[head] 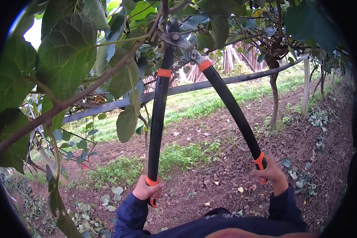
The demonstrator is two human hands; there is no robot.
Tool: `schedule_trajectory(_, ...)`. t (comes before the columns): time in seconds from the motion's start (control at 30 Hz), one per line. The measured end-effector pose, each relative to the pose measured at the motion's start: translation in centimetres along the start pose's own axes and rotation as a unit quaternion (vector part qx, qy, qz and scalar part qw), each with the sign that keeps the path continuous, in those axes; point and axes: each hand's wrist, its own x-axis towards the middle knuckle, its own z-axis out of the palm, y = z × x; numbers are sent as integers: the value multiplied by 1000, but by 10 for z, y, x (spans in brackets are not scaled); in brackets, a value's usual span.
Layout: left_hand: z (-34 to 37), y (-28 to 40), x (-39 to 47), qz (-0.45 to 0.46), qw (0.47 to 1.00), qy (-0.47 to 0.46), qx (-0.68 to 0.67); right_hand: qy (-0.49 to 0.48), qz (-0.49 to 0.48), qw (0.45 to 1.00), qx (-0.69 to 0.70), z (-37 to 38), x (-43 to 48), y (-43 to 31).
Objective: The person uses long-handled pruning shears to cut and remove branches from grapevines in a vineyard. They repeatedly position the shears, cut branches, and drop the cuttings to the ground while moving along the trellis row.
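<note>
Both my hands hold a pair of bypass loppers with long black handles and orange bands. My left hand grips the orange-and-black end of the left handle. Around the grip of the right handle, my right hand is closed. The handles are spread apart and the metal head points up into the vine canopy. Its hooked jaw lies close to a thin brown stem; whether the blades touch it I cannot tell. A thicker woody cane with large green leaves slants across the left.
A long grey rail or pipe crosses behind the loppers. To the right stand a vine trunk and a pale post. Cut leafy shoots and fallen leaves lie on the bare soil. Low green weeds grow ahead.
</note>
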Motion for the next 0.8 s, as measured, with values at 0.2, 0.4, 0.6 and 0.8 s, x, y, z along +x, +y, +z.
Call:
schedule_trajectory(0.2,9,12,8,-3,999,-24,-35,-36,-32,998,37,-7,-7,-10)
schedule_trajectory(0.4,27,12,7,-14,998,-27,-60,-35,-23,999,14,24,-14,-7)
schedule_trajectory(0.6,31,5,0,-15,999,15,-50,-26,26,997,67,61,-6,32)
schedule_trajectory(0.8,29,-7,-11,-16,998,41,-41,-21,35,995,89,101,-12,53)
